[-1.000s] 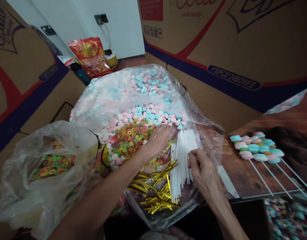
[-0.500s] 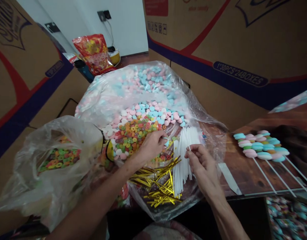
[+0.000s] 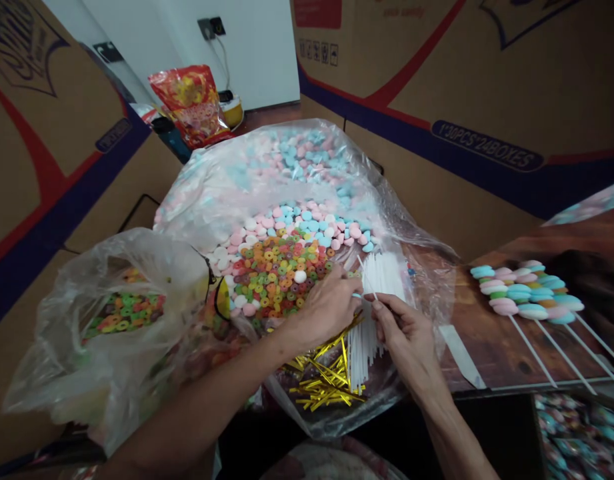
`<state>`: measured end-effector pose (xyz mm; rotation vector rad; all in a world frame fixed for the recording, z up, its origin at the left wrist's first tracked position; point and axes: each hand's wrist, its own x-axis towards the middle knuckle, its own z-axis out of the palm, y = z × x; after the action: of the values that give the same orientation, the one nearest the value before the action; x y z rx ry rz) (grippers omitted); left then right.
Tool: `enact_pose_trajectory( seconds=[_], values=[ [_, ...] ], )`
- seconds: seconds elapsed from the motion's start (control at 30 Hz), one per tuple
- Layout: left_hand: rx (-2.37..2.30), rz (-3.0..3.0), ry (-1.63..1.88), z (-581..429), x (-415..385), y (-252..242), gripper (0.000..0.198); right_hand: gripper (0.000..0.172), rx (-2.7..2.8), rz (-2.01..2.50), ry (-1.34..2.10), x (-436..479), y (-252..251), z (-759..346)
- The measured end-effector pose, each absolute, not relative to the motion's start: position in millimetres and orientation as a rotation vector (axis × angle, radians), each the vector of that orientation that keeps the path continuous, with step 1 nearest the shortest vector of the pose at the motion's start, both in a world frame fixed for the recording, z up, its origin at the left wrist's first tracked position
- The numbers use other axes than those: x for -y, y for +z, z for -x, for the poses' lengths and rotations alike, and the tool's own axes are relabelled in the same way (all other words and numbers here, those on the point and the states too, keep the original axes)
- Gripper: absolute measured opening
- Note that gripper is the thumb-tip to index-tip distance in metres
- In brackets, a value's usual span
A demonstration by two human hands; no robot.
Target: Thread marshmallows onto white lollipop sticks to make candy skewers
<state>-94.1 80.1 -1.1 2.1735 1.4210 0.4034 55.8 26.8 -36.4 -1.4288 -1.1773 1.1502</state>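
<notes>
My left hand (image 3: 334,301) is closed in a pinch on a light blue candy (image 3: 357,295), mostly hidden by the fingers. Facing it, my right hand (image 3: 409,337) grips a thin white stick (image 3: 365,272) between thumb and fingers, its upper end leaning left. The two hands nearly meet over a bundle of white sticks (image 3: 381,277). Ring-shaped gummies (image 3: 271,270) in several colours lie left of my left hand, with one white candy (image 3: 300,276) on top. Gold twist ties (image 3: 327,387) are spread below the hands.
Pink, blue and white candies fill a large clear bag (image 3: 207,180) behind. At left stands a plastic bag (image 3: 41,373) of gummy rings. Candy skewers (image 3: 529,293) lie on the table at right. Cardboard boxes (image 3: 417,87) flank the table; a red packet (image 3: 191,100) stands at the back.
My left hand has moved right with the blue candy, from over the gummy rings to beside the stick. The stick in my right hand now shows clearly, tilted upward.
</notes>
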Motion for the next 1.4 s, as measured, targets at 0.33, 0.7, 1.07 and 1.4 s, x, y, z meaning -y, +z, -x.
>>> enact_pose_trajectory(
  seconds=[0.33, 0.7, 1.07, 1.4],
  values=[
    [-1.176, -1.622, 0.874, 120, -74, 0, 0.008, 0.029, 1.102, 1.362, 1.179, -31, -24, -49],
    [-0.979, -1.267, 1.071, 131, -43, -4, 0.023, 0.033, 0.868, 1.167, 1.600, -42, -16, -17],
    [-1.169, -1.187, 1.060, 136, -37, -14, 0.021, 0.028, 1.293, 1.227, 1.312, -41, -13, -15],
    [-1.221, -1.063, 1.199, 142, -50, -15, 0.030, 0.031, 1.255, 1.262, 1.395, -19, -16, -32]
  ],
)
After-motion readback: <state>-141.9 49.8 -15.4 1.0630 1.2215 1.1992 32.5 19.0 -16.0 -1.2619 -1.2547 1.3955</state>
